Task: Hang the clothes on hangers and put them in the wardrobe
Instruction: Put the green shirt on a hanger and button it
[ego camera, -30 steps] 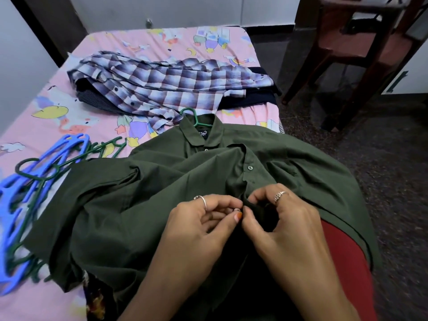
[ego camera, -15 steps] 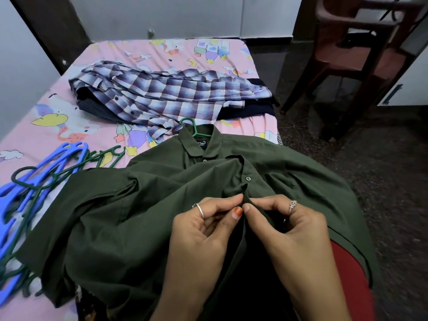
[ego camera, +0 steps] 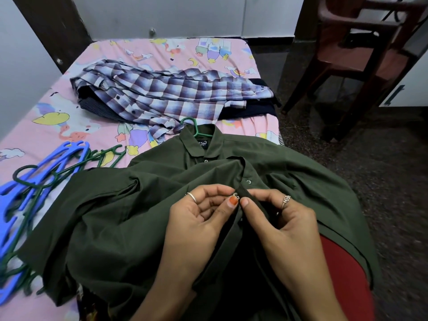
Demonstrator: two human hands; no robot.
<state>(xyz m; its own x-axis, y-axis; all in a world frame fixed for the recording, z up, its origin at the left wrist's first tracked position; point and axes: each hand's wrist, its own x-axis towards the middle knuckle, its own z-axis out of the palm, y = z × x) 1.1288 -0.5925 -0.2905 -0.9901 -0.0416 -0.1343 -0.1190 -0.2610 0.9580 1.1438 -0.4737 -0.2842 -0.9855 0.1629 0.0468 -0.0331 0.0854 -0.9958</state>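
Green shirt (ego camera: 115, 218) lies spread over the bed (ego camera: 69, 130) and the person's lap, a green hanger (ego camera: 195, 128) in its collar beyond the fingers. Left hand (ego camera: 196, 218) and right hand (ego camera: 278, 218), fingers (ego camera: 252, 205) curled, pinch the shirt's front placket together just below a button (ego camera: 248, 181).

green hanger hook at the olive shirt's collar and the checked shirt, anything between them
Nothing: in the head view the green hanger hook pokes from the olive shirt collar right against the checked shirt.
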